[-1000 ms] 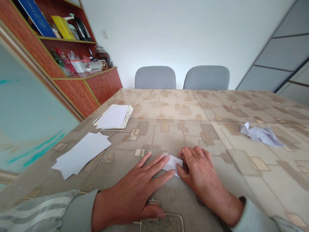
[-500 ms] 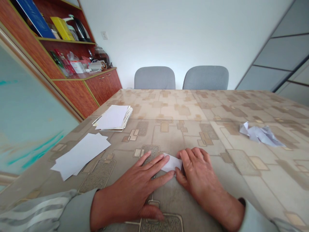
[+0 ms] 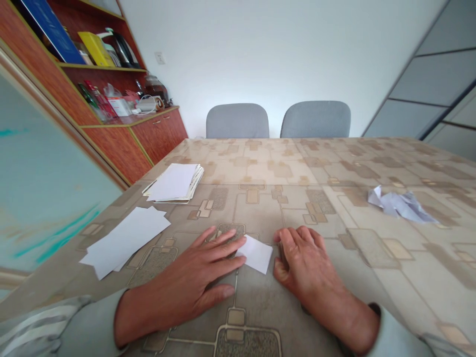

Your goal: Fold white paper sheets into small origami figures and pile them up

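A small folded piece of white paper lies flat on the table in front of me. My left hand is spread palm-down, with its fingertips resting on the paper's left edge. Just right of the paper, and apart from it, my right hand rests on the table with curled fingers and the thumb tucked in. The space inside its grip is dark, and I cannot make out what, if anything, is in it.
White paper sheets lie overlapped at the left. Behind them is a stack of paper. Crumpled paper sits at the right on the patterned table. Two grey chairs stand beyond the far edge.
My left hand has slid left and back, uncovering more of the folded paper. The paper has shifted slightly left and turned, and my right hand no longer touches it.
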Action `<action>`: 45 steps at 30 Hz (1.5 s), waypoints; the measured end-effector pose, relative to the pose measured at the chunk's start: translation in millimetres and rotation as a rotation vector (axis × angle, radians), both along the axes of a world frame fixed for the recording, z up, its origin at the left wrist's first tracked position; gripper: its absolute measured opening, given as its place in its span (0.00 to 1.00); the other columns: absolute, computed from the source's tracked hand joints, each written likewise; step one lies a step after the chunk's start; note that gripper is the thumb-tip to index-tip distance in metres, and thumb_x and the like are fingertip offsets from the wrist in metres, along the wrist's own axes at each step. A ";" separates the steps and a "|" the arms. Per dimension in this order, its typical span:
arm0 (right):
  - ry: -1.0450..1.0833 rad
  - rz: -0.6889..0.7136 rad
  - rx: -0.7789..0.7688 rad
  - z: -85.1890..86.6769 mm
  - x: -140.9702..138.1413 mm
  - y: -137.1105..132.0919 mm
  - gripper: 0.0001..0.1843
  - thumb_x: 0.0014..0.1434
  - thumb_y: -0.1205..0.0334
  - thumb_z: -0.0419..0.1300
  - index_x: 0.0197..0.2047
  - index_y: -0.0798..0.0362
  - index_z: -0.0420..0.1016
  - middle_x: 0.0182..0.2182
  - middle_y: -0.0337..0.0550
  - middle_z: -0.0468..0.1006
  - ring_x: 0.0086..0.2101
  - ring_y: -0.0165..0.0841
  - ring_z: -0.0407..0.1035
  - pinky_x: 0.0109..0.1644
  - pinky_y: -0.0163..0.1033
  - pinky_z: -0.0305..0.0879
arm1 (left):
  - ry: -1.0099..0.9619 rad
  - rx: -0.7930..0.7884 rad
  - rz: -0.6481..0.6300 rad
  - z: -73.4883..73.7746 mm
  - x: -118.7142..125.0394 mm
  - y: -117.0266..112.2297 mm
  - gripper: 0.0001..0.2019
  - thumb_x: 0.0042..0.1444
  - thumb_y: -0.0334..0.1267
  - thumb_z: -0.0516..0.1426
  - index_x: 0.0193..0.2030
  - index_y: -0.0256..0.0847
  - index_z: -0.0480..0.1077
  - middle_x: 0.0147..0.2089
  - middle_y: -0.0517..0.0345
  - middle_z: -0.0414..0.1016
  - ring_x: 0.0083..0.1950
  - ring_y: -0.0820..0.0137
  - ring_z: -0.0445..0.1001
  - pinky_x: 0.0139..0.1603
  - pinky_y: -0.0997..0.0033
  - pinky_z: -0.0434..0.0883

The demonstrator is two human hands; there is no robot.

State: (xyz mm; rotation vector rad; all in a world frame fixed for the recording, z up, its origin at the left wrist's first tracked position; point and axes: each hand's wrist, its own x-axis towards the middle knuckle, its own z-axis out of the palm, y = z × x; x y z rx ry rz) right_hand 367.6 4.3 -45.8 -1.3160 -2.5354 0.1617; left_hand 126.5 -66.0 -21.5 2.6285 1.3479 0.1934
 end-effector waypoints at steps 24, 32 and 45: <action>0.205 0.399 -0.145 15.4 11.5 -7.0 0.12 0.47 0.75 0.55 0.35 0.51 0.69 0.37 0.43 0.68 0.41 0.39 0.59 0.48 0.47 0.52 | -0.180 0.203 -0.051 -10.4 42.6 21.2 0.12 0.68 0.33 0.47 0.34 0.38 0.67 0.35 0.57 0.72 0.36 0.68 0.65 0.39 0.65 0.58; 0.296 0.387 -0.219 15.7 11.8 -8.3 0.13 0.49 0.77 0.57 0.35 0.50 0.71 0.34 0.40 0.70 0.40 0.37 0.60 0.47 0.45 0.52 | -0.338 0.008 -0.002 -13.1 32.1 8.8 0.03 0.62 0.36 0.58 0.37 0.40 0.71 0.41 0.59 0.73 0.42 0.68 0.69 0.44 0.68 0.62; 0.287 0.272 -0.242 4.2 1.8 -7.0 0.07 0.58 0.68 0.63 0.28 0.51 0.72 0.31 0.39 0.72 0.37 0.36 0.63 0.45 0.44 0.51 | -0.405 -0.049 0.317 -16.2 42.3 12.2 0.09 0.55 0.33 0.62 0.27 0.38 0.67 0.38 0.60 0.69 0.41 0.69 0.68 0.42 0.70 0.63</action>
